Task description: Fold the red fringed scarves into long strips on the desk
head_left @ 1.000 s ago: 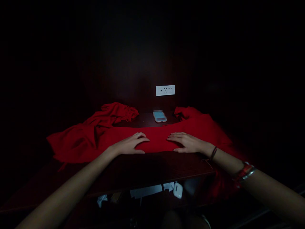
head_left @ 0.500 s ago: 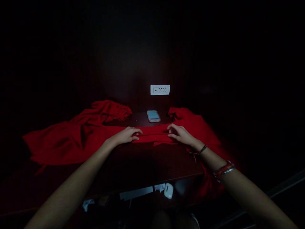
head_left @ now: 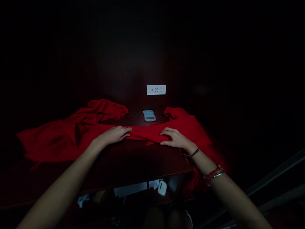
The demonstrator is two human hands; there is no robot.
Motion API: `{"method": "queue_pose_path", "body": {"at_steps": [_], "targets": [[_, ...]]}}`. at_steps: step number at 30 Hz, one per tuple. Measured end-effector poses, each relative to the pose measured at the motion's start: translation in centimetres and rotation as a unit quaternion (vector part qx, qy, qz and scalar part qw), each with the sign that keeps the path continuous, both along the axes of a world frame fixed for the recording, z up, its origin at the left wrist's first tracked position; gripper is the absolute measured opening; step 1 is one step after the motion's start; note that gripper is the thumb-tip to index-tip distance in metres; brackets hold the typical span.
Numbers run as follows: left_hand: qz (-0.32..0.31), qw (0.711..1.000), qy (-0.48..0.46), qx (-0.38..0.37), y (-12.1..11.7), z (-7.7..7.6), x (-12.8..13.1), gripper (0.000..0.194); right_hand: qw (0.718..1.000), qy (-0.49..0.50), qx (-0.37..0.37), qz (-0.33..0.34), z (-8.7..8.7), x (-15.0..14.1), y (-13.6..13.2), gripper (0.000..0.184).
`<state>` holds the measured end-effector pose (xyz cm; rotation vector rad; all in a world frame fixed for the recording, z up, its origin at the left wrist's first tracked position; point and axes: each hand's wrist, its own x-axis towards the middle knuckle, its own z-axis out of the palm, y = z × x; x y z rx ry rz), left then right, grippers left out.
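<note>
Nearer the person than the phone (head_left: pixel 149 115), the red cloth (head_left: pixel 145 132) lies across the surface (head_left: pixel 143 159); both the left hand (head_left: pixel 116 135) and right hand (head_left: pixel 173 138) pinch its near edge, best kept evenly taut.

Just behind the right hand (head_left: pixel 173 138) is a thin, dark string bracelet (head_left: pixel 193 154) (it has loose ends). Farther from the hand are a red band (head_left: pixel 210 174) and a shiny silver bangle (head_left: pixel 219 174), close together.
</note>
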<state>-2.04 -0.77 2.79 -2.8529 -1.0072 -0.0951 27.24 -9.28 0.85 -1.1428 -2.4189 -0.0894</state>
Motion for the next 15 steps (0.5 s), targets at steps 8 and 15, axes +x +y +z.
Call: {"method": "queue_pose_path", "body": {"at_steps": [8, 15], "targets": [[-0.055, 0.997, -0.037, 0.039, 0.4, -0.4, 0.2, 0.024, 0.987, -0.156, 0.031, -0.034, 0.7, -0.5, -1.5, 0.041], [-0.077, 0.996, -0.029, 0.046, 0.9, -0.3, -0.1, 0.027, 0.959, -0.226, 0.067, -0.154, 1.5, 0.7, -3.2, 0.019]]}}
